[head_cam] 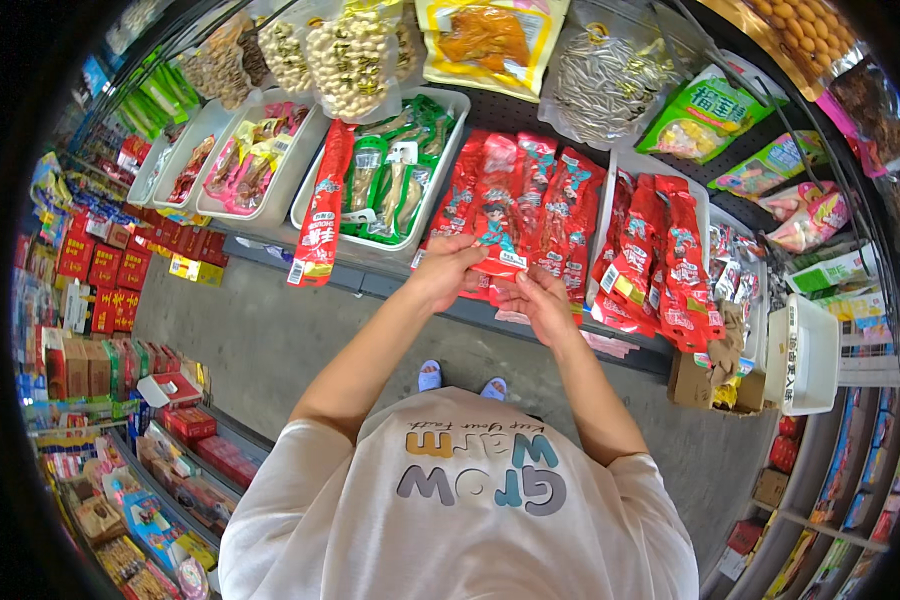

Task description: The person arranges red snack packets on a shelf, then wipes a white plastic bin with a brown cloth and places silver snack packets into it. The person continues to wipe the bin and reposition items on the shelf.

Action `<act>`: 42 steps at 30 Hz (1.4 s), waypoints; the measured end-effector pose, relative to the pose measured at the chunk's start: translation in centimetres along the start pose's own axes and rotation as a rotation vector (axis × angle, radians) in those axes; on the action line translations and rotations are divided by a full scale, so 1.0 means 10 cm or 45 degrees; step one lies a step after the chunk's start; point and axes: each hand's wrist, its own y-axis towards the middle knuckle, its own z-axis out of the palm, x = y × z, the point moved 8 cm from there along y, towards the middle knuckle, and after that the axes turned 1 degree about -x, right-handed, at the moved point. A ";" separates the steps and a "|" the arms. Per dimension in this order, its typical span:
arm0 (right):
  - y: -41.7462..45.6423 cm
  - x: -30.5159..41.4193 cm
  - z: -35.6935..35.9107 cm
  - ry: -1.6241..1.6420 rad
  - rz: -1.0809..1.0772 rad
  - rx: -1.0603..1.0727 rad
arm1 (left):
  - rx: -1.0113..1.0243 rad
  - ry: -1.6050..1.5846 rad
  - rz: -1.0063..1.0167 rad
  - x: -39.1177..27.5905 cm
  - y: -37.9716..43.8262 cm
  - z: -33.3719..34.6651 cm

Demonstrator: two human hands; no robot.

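Between my two hands is a long red snack packet (496, 225), its near end pinched by the fingers of both. My left hand (450, 271) grips the left corner of that end, and my right hand (540, 296) has the right corner. Several like red packets (570, 217) lie side by side on the shelf under and beside it. Just right of them, more red packets (675, 262) fill a white bin (697, 196). To the left, one red packet (324, 210) leans over the rim of a white bin (456, 120) of green-edged packets (397, 172).
Clear bags of dried fish (604, 86) and nuts (351, 60) hang above the shelf. Further left stands a bin of pink and yellow packets (251, 161). An empty-looking white bin (802, 352) and a cardboard box (694, 382) are at the right. Stocked shelves flank the grey floor (270, 337).
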 end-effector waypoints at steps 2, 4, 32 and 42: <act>-0.14 0.22 0.17 0.222 -0.061 0.097 | 0.095 0.053 0.060 -0.20 -0.32 0.14; -0.39 0.53 0.51 0.543 -0.101 0.187 | 0.178 0.176 0.127 -0.23 -0.52 0.17; -0.75 1.91 -0.66 -0.412 -0.580 -0.356 | -0.392 0.135 -0.117 0.73 0.06 -1.52; -0.52 1.92 -0.57 -1.979 -0.214 -0.599 | -0.451 -0.588 -0.183 0.77 0.22 -1.40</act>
